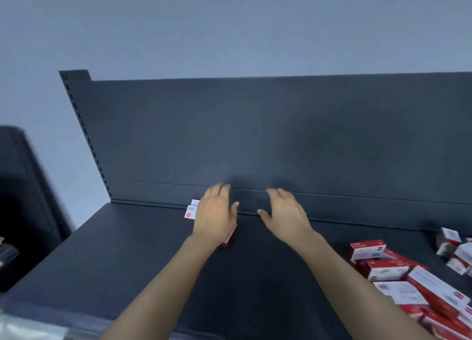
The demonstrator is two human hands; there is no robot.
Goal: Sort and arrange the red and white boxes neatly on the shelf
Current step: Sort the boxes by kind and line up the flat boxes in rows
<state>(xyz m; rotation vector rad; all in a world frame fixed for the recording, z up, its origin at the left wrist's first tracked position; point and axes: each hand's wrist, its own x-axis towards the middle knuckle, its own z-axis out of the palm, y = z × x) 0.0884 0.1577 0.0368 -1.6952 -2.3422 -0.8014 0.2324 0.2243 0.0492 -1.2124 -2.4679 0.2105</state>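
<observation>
Faces a dark grey metal shelf (127,258) backed by a tall panel (255,135) of the same grey, with a slotted upright (84,135) at the left edge and a pale blue-grey wall (229,20) behind. Left of the shelf, a blurred black object (23,199); at the lower left corner, something pale and shiny (23,327), too blurred to name. Reaches forward with both bare forearms toward the rear of the shelf. Left hand (217,214) palm down, fingers (219,192) straight and released, spread over a few small boxes (191,209) just in front of the panel and hiding most of them: white faces with a small red mark at the left, a red corner below the wrist; contact not discernible. Right hand (287,215) just beside, apart from the left, fingers (279,194) likewise loose and holding nothing, above the shelf surface. Well to the right, a jumbled pile of boxes (398,278), red sides and white label faces, overlapping at odd angles; near the right edge, a second loose cluster (452,250) of the same boxes, tilted, print too blurred to read.
</observation>
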